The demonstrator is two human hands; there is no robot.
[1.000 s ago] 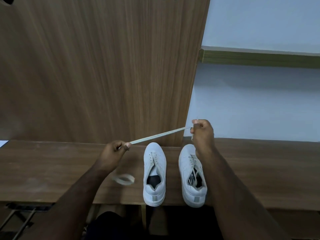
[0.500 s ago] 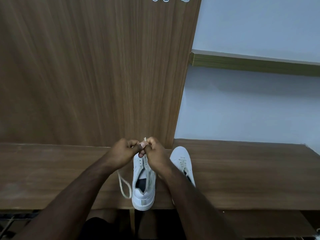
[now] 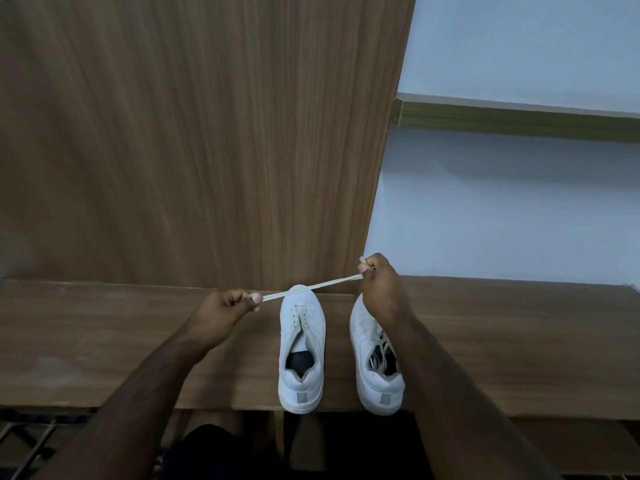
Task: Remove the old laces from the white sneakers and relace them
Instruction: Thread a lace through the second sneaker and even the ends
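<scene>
Two white sneakers stand side by side on the wooden table (image 3: 104,341), heels toward me. The left sneaker (image 3: 302,351) has bare eyelets and no lace. The right sneaker (image 3: 375,362) holds loose lace inside its opening, and my right forearm partly covers it. A flat white lace (image 3: 311,287) is stretched taut above the toe of the left sneaker. My left hand (image 3: 225,311) pinches its left end, and my right hand (image 3: 379,284) pinches the other end, held higher, with doubled lace tips sticking out past the fingers.
A tall wooden panel (image 3: 190,133) rises right behind the table. To its right is a pale wall with a green shelf edge (image 3: 519,121). A metal frame (image 3: 31,441) shows below the table's front edge at lower left.
Half a second ago both hands met over the left sneaker's toe with a loop hanging below. They have since pulled apart, drawing the lace taut; the hanging loop is gone from view.
</scene>
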